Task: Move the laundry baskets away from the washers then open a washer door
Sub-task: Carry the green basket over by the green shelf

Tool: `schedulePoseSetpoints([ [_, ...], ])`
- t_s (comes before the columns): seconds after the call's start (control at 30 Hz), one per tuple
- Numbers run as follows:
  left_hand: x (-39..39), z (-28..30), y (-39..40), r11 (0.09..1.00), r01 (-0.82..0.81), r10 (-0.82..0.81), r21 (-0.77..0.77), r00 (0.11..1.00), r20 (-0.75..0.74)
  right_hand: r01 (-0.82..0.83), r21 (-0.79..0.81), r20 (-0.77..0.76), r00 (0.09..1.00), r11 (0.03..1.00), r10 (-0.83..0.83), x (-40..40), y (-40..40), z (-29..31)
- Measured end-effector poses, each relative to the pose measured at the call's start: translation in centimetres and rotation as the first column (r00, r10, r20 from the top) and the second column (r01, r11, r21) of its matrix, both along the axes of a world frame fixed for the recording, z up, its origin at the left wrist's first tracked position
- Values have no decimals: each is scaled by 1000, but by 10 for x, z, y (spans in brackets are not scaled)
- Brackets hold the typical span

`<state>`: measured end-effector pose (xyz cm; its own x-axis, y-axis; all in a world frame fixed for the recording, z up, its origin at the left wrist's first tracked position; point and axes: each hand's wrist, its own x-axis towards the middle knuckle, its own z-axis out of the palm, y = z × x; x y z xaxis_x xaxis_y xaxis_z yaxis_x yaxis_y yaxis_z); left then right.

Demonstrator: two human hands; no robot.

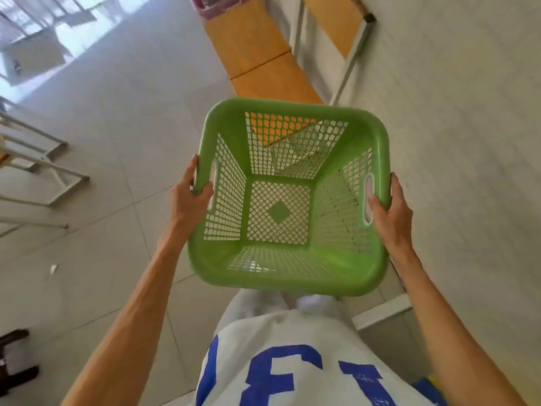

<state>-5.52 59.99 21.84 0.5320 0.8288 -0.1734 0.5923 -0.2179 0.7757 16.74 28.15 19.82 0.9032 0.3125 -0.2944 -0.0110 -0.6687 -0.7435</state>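
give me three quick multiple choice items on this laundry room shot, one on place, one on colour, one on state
1. Where is the orange bench?
A. beyond the basket, along the wall
B. under the person's feet
C. inside the basket

2. What colour is the held basket?
A. pink
B. green
C. blue

3. What is in the basket?
A. folded towels
B. water
C. nothing

Answers:
1 A, the orange bench runs beyond the basket beside the wall.
2 B, its rim and mesh are green.
3 C, the floor shows through its bare mesh, while the left hand and right hand grip the side handles.
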Motion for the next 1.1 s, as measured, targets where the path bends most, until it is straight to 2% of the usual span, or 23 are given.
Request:
schedulePoseSetpoints([
  [0.23,-127,47,109,924,-380,373,39,919,131,-333,139,115,941,933,319,-18,225,57],
  [0.43,-174,65,202,869,-495,482,5,847,224,-472,151,206,874,868,440,-30,367,74],
  [0.63,-151,58,295,855,-519,502,-14,819,279,-500,173,245,857,849,454,0,469,83],
  [0.93,-51,51,494,840,-540,528,-52,791,310,-539,146,254,831,830,495,106,678,85],
  [1.1,9,53,596,833,-552,518,25,795,315,-554,151,259,821,818,509,165,784,91],
])
